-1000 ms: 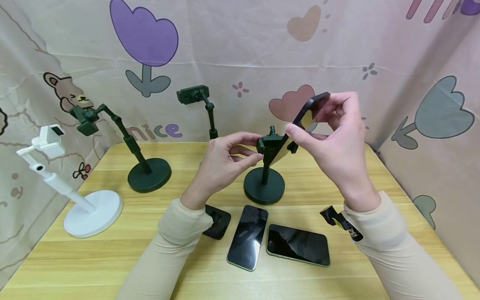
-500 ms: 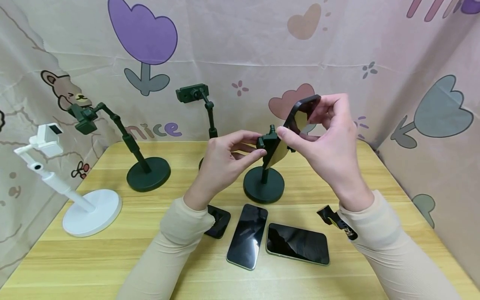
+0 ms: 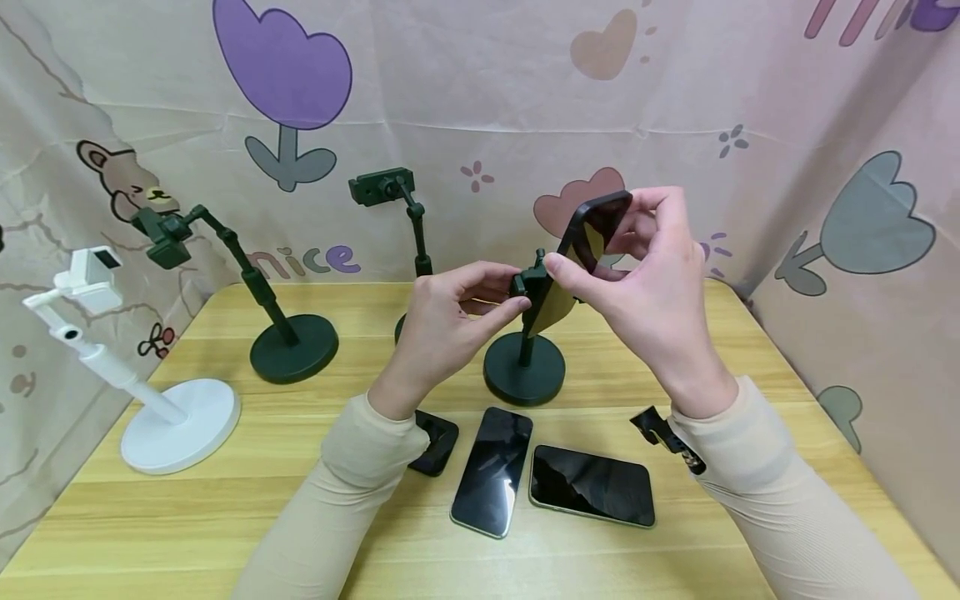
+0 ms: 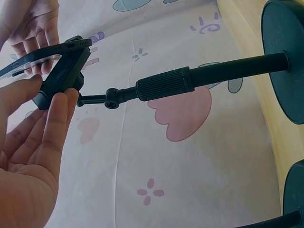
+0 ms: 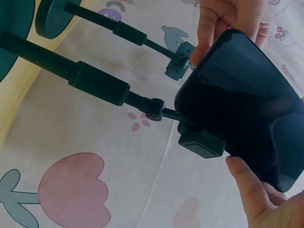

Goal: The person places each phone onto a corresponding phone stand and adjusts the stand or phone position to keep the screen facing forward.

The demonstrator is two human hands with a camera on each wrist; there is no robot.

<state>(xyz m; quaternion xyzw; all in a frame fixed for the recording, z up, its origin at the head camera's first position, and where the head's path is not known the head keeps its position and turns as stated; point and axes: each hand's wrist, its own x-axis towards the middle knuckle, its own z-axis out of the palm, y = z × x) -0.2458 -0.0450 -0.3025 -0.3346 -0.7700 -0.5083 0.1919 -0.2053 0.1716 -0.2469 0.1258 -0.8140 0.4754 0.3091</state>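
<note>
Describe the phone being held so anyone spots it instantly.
On the wooden table is a green stand whose clamp the left hand pinches. At that clamp, the right hand holds the black phone, raised and tilted, unlike the three phones lying flat.

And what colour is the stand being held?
The stand is dark green, clearest in the head view.

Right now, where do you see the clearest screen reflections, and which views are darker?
Head view: bright glare on the middle smartphone, dimmer reflections on the sideways smartphone, yellowish ones on the held smartphone; right wrist view: faint reflections there too; both wrist views look darker.
</note>
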